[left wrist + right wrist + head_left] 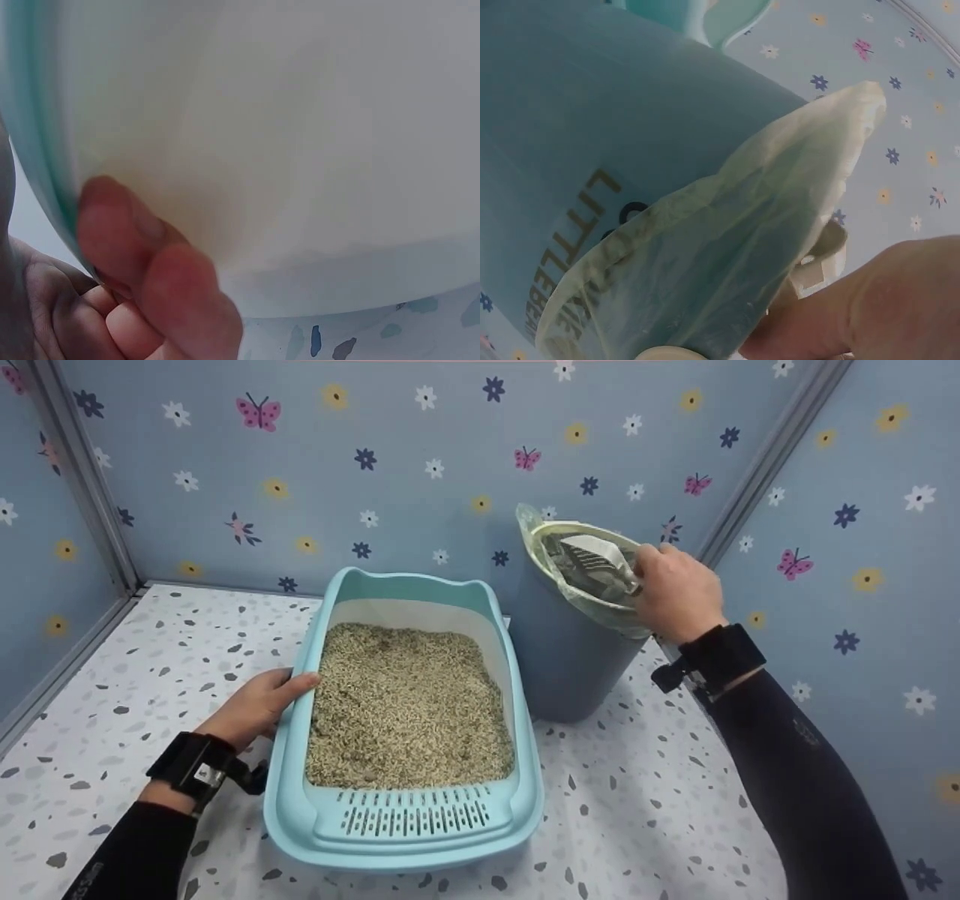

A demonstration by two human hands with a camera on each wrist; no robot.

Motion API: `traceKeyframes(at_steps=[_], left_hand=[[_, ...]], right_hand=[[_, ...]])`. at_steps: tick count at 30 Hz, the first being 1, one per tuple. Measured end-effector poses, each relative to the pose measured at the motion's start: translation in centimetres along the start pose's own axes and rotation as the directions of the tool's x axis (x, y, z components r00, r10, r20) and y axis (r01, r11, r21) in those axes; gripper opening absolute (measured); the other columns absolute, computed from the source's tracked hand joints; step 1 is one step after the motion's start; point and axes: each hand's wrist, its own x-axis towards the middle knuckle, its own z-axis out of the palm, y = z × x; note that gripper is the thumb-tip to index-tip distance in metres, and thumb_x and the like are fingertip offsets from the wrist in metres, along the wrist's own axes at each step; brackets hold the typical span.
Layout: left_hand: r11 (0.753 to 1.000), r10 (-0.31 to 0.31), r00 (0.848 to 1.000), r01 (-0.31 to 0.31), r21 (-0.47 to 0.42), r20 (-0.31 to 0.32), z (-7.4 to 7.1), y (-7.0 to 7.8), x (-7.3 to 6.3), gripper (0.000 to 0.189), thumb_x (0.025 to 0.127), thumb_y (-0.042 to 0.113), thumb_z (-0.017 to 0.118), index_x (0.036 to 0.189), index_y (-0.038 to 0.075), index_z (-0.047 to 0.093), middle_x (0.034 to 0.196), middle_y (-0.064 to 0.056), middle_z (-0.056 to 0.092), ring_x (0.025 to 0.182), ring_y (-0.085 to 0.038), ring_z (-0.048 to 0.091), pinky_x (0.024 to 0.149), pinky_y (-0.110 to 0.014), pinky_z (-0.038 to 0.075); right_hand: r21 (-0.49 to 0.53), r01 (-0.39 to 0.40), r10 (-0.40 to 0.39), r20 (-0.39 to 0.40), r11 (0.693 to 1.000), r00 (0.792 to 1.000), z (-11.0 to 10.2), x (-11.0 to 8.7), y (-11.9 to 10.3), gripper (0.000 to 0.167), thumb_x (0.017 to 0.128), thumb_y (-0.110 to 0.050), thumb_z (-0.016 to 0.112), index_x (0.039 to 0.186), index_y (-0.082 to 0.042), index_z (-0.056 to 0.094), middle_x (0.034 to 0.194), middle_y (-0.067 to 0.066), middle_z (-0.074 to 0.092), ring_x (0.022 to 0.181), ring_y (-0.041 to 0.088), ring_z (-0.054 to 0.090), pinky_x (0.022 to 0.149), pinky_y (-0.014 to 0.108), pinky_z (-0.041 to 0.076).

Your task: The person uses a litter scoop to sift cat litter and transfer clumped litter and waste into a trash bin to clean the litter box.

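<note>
A pale blue litter box (405, 851) holds tan granular litter (409, 705). My left hand (259, 701) grips its left rim, thumb over the top. Seen from the left wrist, the other fingers (180, 289) curl beneath the rim against the pale outer wall. To the right, my right hand (679, 589) holds a slotted litter scoop (592, 551) by its handle at the mouth of a grey-blue bin (574, 667). The scoop's white, slotted head is tilted inside the bin opening. A thin greenish bag (581, 604) lines the bin and folds over its rim.
The box and bin stand on a white speckled surface (637, 810), the bin close behind the box's right side. Blue panels (420, 457) with flowers and butterflies enclose the back and both sides, joined by grey corner posts. Lettering (577, 232) marks the bin's side.
</note>
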Motion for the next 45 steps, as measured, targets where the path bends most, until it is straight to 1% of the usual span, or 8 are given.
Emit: traceKeyframes(at_steps=[8,13,17,21,25,35,39,45], left_hand=[[1.0,-0.004,1.0,0.004,-0.005,0.006,0.1,-0.1,0.1,0.067,0.116,0.051,0.054,0.141,-0.011,0.049,0.109,-0.018,0.067,0.089,-0.027,0.077,0.075,-0.049,0.072],[1.0,-0.002,1.0,0.002,-0.004,0.002,0.0,-0.2,0.2,0.066,0.116,0.051,0.054,0.139,-0.01,0.049,0.109,-0.017,0.066,0.089,-0.026,0.077,0.075,-0.048,0.072],[1.0,-0.009,1.0,0.009,-0.019,0.003,0.0,-0.3,0.1,0.07,0.116,0.051,0.054,0.146,-0.012,0.046,0.114,-0.02,0.065,0.091,-0.026,0.077,0.077,-0.048,0.072],[1.0,-0.013,1.0,0.013,-0.026,0.002,0.0,-0.3,0.0,0.073,0.116,0.051,0.054,0.149,-0.013,0.044,0.117,-0.022,0.066,0.092,-0.026,0.077,0.078,-0.047,0.072],[1.0,-0.01,1.0,0.01,-0.019,0.002,0.0,-0.3,0.1,0.072,0.116,0.051,0.054,0.148,-0.013,0.046,0.116,-0.021,0.066,0.091,-0.025,0.076,0.077,-0.047,0.072],[1.0,-0.009,1.0,0.009,-0.003,0.005,0.2,-0.2,0.2,0.073,0.115,0.053,0.055,0.145,-0.013,0.047,0.114,-0.02,0.066,0.091,-0.026,0.076,0.077,-0.048,0.072],[1.0,-0.009,1.0,0.009,0.004,-0.002,0.1,-0.2,0.2,0.069,0.116,0.052,0.055,0.142,-0.012,0.049,0.113,-0.019,0.066,0.09,-0.026,0.076,0.077,-0.047,0.072],[1.0,-0.012,1.0,0.012,-0.01,0.003,0.1,-0.3,0.1,0.071,0.116,0.052,0.054,0.145,-0.012,0.047,0.116,-0.021,0.066,0.092,-0.026,0.077,0.077,-0.048,0.072]], right_hand=[[0.149,-0.074,0.083,-0.05,0.986,0.995,-2.5,-1.0,-0.5,0.023,0.09,0.004,0.06,0.113,0.003,0.064,0.106,0.024,0.067,0.092,0.045,0.065,0.079,0.064,0.057],[0.234,-0.001,0.045,-0.183,0.972,0.982,-4.3,-2.4,-2.5,0.012,0.099,0.0,0.064,0.111,0.004,0.066,0.104,0.023,0.07,0.091,0.042,0.066,0.079,0.058,0.057],[0.263,0.091,-0.033,-0.215,0.96,0.976,-4.8,-3.5,-5.0,0.014,0.101,-0.006,0.074,0.109,0.003,0.068,0.105,0.02,0.073,0.089,0.037,0.067,0.08,0.053,0.058],[0.244,0.19,-0.152,-0.169,0.951,0.974,-4.1,-4.6,-7.8,0.012,0.099,-0.003,0.076,0.108,0.002,0.071,0.103,0.016,0.075,0.086,0.033,0.069,0.079,0.051,0.063],[0.212,0.269,-0.267,-0.04,0.94,0.963,-2.6,-5.4,-10.2,0.011,0.097,-0.004,0.076,0.108,-0.003,0.074,0.101,0.01,0.076,0.085,0.029,0.071,0.077,0.049,0.065],[0.027,0.474,-0.472,0.166,0.88,0.866,1.7,-5.9,-13.3,0.0,0.092,-0.011,0.076,0.091,-0.011,0.076,0.084,0.006,0.071,0.072,0.032,0.07,0.061,0.056,0.061],[-0.063,0.579,-0.559,0.192,0.813,0.807,2.4,-5.4,-14.1,0.012,0.086,-0.009,0.081,0.081,-0.014,0.072,0.077,0.004,0.067,0.065,0.03,0.066,0.053,0.056,0.057],[-0.258,0.699,-0.664,0.218,0.667,0.715,3.4,-4.9,-15.9,0.032,0.091,-0.007,0.076,0.065,-0.017,0.059,0.068,0.002,0.063,0.054,0.023,0.056,0.043,0.048,0.053]])
